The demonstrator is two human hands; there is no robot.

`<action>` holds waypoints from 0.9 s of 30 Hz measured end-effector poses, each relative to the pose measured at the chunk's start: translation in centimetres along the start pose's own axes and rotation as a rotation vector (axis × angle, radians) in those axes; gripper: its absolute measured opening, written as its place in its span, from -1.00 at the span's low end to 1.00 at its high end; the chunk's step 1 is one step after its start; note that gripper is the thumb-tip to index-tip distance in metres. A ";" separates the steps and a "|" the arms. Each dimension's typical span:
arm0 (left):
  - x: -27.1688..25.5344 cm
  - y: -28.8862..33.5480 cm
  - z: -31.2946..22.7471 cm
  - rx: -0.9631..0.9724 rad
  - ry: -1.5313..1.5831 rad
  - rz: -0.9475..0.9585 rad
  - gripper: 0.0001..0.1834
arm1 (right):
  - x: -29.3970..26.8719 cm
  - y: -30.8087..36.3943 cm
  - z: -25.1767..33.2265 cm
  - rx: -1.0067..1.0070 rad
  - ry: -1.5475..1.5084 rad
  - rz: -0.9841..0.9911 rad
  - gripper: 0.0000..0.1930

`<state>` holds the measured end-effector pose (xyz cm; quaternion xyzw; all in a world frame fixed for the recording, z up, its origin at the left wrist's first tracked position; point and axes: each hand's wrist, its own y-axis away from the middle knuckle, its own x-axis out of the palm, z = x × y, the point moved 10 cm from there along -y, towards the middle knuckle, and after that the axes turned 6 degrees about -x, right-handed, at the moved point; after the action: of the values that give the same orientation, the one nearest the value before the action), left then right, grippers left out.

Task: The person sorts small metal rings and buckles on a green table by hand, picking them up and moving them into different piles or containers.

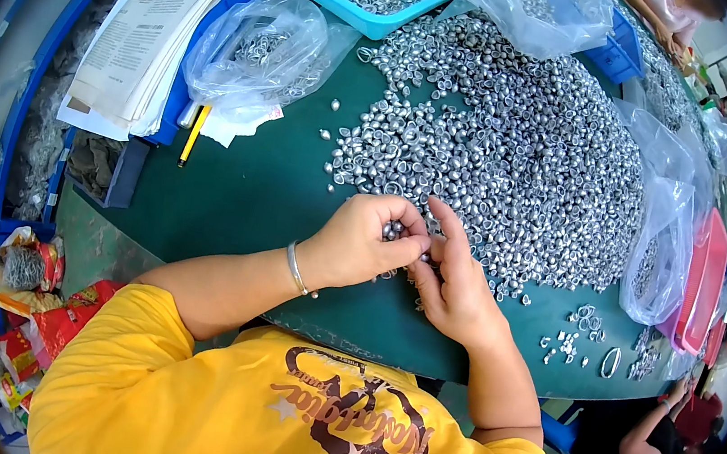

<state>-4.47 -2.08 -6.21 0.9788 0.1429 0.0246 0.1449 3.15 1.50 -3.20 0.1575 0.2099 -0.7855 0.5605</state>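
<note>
My left hand (364, 238) is curled around several small, rounded silver metal pieces (394, 230), which show between its fingers and thumb. Close against its fingertips is my right hand (458, 284), thumb and fingers bent inward and the index finger raised. A small dark metal piece (425, 257) shows where the two hands meet, at the right hand's fingertips. Just beyond both hands spreads a large heap of similar silver pieces (519, 146), some domed and some hollow like rings, on the green tabletop (230, 202).
Clear plastic bags (253, 55) of pieces, a light-blue basket (375, 18) and papers (155, 38) line the far side. A yellow pen (194, 136) lies left. Small sorted groups (585, 320) and a red-pink tray (704, 278) are at right. Other people sit at the far right.
</note>
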 end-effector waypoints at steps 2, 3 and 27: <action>0.0 -0.2 0.0 0.008 -0.019 0.013 -0.92 | 0.0 0.0 -0.1 -0.034 -0.008 -0.005 -0.42; 0.1 -0.2 -0.1 0.043 -0.013 0.014 -0.92 | 0.0 0.0 0.0 -0.052 -0.001 -0.010 -0.43; -2.9 -0.7 -1.4 0.171 -0.298 -0.235 -0.83 | -3.3 -1.4 -1.2 0.036 0.457 -0.379 -0.94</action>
<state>-7.60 -1.84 -5.08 0.9569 0.2348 -0.1498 0.0828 2.93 5.15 -2.43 0.2982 0.3425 -0.8239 0.3390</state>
